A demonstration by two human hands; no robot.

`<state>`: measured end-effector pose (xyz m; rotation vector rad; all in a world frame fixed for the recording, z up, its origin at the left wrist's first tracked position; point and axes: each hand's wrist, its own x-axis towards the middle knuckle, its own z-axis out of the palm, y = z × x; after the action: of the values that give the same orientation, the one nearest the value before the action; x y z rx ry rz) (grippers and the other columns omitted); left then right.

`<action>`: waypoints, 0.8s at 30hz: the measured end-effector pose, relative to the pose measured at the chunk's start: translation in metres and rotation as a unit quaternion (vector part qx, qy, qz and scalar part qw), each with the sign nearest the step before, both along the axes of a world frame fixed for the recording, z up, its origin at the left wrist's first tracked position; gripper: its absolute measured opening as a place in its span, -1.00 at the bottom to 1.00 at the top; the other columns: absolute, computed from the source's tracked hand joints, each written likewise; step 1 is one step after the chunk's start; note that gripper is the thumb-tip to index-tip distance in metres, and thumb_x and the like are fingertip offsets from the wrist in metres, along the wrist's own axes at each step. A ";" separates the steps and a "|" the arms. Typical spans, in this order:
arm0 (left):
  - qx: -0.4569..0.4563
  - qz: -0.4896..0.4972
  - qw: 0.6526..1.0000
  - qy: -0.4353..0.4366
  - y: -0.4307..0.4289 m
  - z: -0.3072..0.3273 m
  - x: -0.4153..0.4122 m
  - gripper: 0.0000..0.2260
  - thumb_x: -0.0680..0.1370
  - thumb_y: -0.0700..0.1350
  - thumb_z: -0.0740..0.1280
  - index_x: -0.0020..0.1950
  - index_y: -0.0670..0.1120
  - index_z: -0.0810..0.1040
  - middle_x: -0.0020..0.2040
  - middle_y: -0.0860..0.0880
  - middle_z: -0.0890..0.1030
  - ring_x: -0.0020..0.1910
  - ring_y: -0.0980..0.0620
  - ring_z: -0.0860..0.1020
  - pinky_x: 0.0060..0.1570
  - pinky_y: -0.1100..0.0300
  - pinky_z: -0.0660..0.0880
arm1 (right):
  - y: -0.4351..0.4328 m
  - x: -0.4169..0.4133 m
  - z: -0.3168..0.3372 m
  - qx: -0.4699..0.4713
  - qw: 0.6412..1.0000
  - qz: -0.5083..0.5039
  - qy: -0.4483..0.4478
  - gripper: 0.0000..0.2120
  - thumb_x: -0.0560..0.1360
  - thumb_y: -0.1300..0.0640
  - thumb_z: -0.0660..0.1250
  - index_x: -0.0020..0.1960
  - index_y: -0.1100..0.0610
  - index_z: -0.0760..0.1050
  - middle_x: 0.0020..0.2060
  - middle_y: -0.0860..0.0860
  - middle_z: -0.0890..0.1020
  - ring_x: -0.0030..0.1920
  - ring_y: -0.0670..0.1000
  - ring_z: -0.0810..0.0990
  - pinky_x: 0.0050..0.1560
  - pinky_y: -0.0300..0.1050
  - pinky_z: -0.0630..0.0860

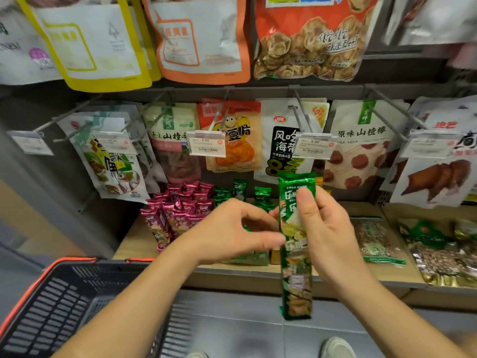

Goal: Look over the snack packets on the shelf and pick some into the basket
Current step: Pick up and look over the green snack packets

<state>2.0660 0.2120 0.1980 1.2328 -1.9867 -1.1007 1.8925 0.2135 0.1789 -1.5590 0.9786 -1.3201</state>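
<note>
Green packet strip (pixel 296 280): right hand (pixel 330 233) grips, left hand (pixel 227 233) pinches.

Both bare forearms reach forward and converge, the right hand (pixel 327 228) gripping the green packet strip (pixel 296 288) upright, thumb pressed on its front, while the left hand (pixel 229 231) pinches the strip's left edge with curled fingers.

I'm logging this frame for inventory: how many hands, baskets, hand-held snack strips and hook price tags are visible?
Hands: 2
Basket: 1
Green snack strip: 1
Price tags: 5
Total: 9
</note>
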 end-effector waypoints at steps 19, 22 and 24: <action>0.039 0.044 0.951 0.304 -0.002 0.001 -0.007 -0.66 0.60 0.00 0.18 -0.31 -0.03 0.57 -0.40 0.04 0.44 -0.52 0.18 0.25 -0.50 0.30 0.13 | 0.002 -0.008 0.004 0.006 0.974 0.166 0.155 -0.68 0.57 -0.22 0.13 0.07 0.00 0.44 -0.20 0.03 0.59 -0.19 0.10 0.64 -0.13 0.27 0.55; 0.035 0.083 0.948 0.305 -0.006 -0.003 -0.005 -0.69 0.58 0.02 0.22 -0.33 0.00 0.56 -0.41 0.07 0.46 -0.52 0.20 0.30 -0.50 0.34 0.18 | -0.001 -0.015 0.004 0.055 0.965 0.204 0.156 -0.76 0.54 -0.23 0.19 0.11 -0.12 0.40 -0.15 -0.14 0.61 -0.23 0.04 0.67 -0.14 0.23 0.61; 0.008 0.115 0.958 0.263 -0.007 -0.005 -0.002 -0.73 0.57 0.03 0.28 -0.32 0.01 0.52 -0.41 0.09 0.47 -0.50 0.18 0.36 -0.50 0.35 0.25 | -0.002 -0.018 0.002 0.056 0.963 0.192 0.179 -0.74 0.54 -0.23 0.20 0.16 -0.14 0.35 -0.17 -0.21 0.59 -0.32 -0.05 0.64 -0.26 0.05 0.64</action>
<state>2.0639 0.2047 0.1930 1.0124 -1.4001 -1.1771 1.8745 0.2120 0.1809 -1.8235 0.8862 -0.7173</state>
